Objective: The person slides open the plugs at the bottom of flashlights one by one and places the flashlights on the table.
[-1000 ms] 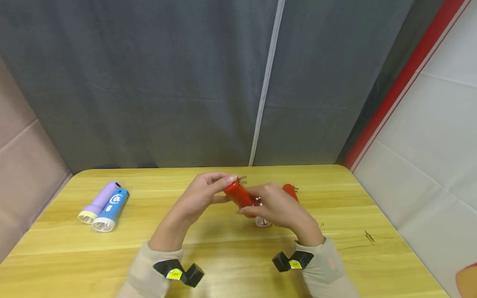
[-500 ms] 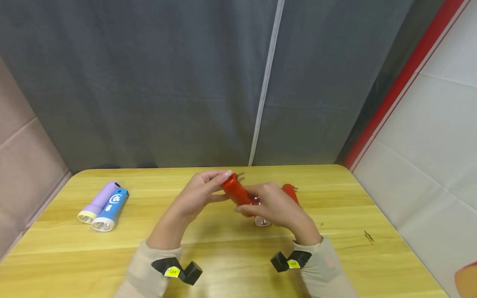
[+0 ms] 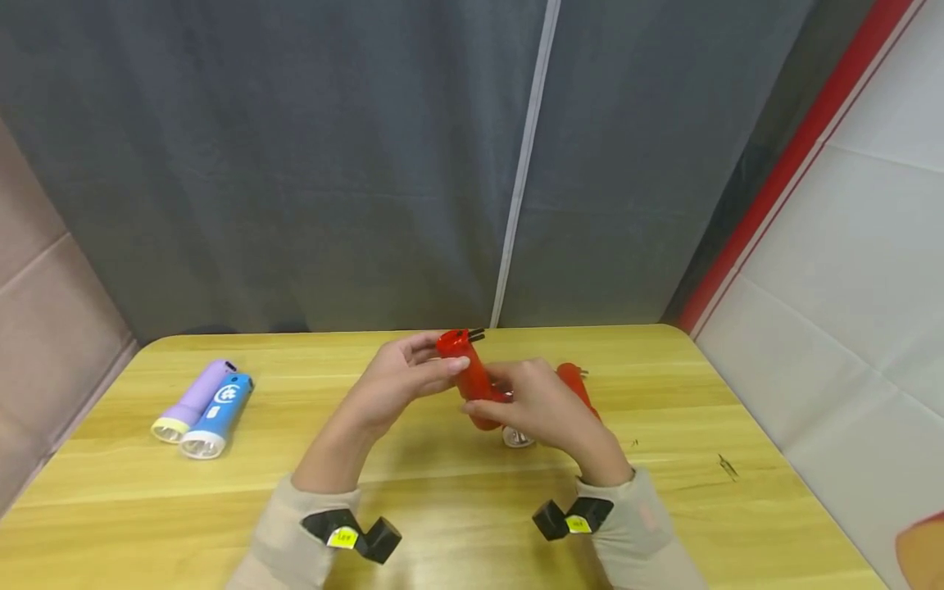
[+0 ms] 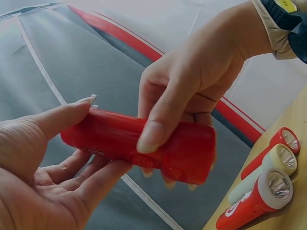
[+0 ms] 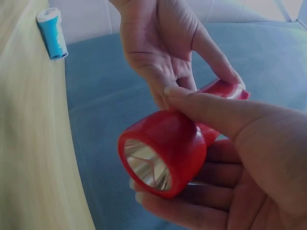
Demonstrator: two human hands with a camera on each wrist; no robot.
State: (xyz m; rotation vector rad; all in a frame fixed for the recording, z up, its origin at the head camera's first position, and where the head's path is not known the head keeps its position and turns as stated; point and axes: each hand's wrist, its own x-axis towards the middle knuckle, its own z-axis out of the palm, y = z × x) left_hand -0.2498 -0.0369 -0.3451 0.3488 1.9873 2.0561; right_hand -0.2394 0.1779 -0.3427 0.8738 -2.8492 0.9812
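Observation:
A red flashlight (image 3: 474, 373) is held between both hands above the table, its tail tilted up and two plug prongs (image 3: 476, 334) sticking out to the right. My left hand (image 3: 394, 381) pinches the tail half, thumb on the near side, as the left wrist view also shows. Around the head end, my right hand (image 3: 542, 410) grips with its thumb (image 4: 156, 129) on top and fingers underneath. In the right wrist view the clear lens with its silver reflector (image 5: 146, 165) faces the camera.
Lying right of the hands are another red flashlight (image 4: 283, 143), a pale green one (image 4: 259, 175) and a red one with a white head (image 4: 254, 201). A purple flashlight (image 3: 202, 389) and a blue one (image 3: 227, 406) lie at the table's left. Grey curtain (image 3: 332, 205) hangs behind.
The held flashlight has turned more upright, and its prongs have come into clearer view. My left thumb has slid from the tail end down onto the body. The right hand keeps its grip.

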